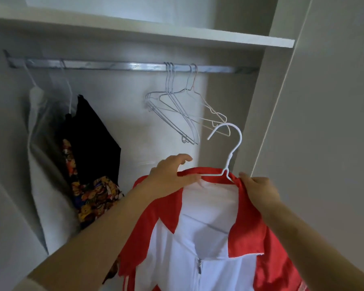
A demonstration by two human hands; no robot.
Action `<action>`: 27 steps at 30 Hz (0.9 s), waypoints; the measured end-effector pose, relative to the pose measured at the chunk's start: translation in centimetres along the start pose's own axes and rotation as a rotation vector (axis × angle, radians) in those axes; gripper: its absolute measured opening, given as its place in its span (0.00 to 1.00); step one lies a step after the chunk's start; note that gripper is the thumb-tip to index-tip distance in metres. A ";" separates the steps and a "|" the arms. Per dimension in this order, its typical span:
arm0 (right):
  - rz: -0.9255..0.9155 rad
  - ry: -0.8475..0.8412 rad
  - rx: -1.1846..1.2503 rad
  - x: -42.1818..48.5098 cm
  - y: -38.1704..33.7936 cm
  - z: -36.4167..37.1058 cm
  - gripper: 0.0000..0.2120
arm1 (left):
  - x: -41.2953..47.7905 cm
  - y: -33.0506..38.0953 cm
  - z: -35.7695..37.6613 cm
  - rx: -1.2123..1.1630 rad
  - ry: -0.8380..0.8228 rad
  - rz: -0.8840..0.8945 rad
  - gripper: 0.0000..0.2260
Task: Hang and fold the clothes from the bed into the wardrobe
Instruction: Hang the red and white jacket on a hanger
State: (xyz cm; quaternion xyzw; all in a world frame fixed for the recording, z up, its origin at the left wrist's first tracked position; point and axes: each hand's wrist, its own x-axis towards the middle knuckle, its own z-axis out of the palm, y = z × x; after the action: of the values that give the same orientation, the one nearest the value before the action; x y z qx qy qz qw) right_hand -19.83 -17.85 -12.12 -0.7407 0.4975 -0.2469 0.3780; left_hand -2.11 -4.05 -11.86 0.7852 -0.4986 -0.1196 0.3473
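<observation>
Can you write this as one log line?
left hand: holds jacket | right hand: grips jacket | hanger: inside jacket, hook free | rail: not reached

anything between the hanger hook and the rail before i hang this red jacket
Partly. A bunch of empty wire hangers hangs on the rail just above and behind the white hanger hook, angled towards it. The bare rail left of them, before the black garment, looks free for the jacket.
</observation>
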 end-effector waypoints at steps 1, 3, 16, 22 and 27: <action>0.039 -0.030 0.065 0.6 -0.6 0.8 0.19 | 0.6 -1.6 -0.7 -0.068 0.044 -0.050 0.20; 0.102 -0.164 0.254 1.9 -1.8 2.7 0.13 | 1.6 -4.9 -2.3 -0.145 0.176 -0.149 0.09; 0.149 -0.592 0.505 7.2 -17.3 19.4 0.13 | 5.4 -15.5 -15.4 0.085 0.647 -0.170 0.10; -0.016 -0.638 0.689 10.1 -26.6 24.5 0.09 | 6.6 -18.6 -20.1 0.416 0.808 -0.216 0.15; -0.134 -0.596 0.776 11.2 -33.1 27.3 0.08 | 7.3 -21.0 -21.7 0.051 0.751 -0.277 0.22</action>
State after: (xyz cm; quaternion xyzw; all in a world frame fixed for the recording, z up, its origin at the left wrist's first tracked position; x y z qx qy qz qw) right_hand 22.97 -12.37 -1.72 -0.6142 0.1904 -0.2150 0.7350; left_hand 27.64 4.42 -8.83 0.8424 -0.2293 0.1425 0.4664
